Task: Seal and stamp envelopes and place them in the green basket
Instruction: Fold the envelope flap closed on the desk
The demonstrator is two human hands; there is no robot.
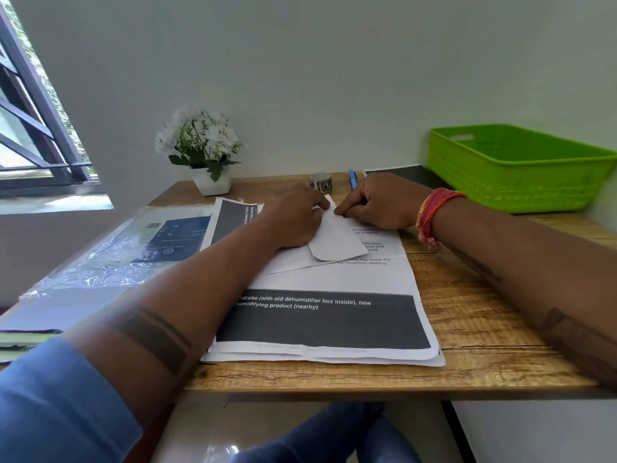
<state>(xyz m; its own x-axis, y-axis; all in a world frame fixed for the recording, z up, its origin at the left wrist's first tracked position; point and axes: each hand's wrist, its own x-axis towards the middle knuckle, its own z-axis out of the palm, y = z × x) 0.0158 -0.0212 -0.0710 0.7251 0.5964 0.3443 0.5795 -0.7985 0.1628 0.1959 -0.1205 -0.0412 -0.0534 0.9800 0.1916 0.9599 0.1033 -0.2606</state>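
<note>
A white envelope (335,240) lies on printed sheets in the middle of the wooden desk, its rounded flap end towards me. My left hand (295,222) rests on its left part, fingers curled at the far edge. My right hand (377,203) presses its fingertips on the envelope's far end, fingers curled. The green basket (514,168) stands at the far right of the desk, apart from both hands. A small roll of stamps (320,182) sits just beyond my hands.
Printed sheets (327,315) cover the desk's middle. A blue pen (353,179) lies beside the roll. A potted white flower (203,152) stands at the back left. Plastic-wrapped papers (110,255) lie at the left. A dark notebook (414,173) sits behind my right hand.
</note>
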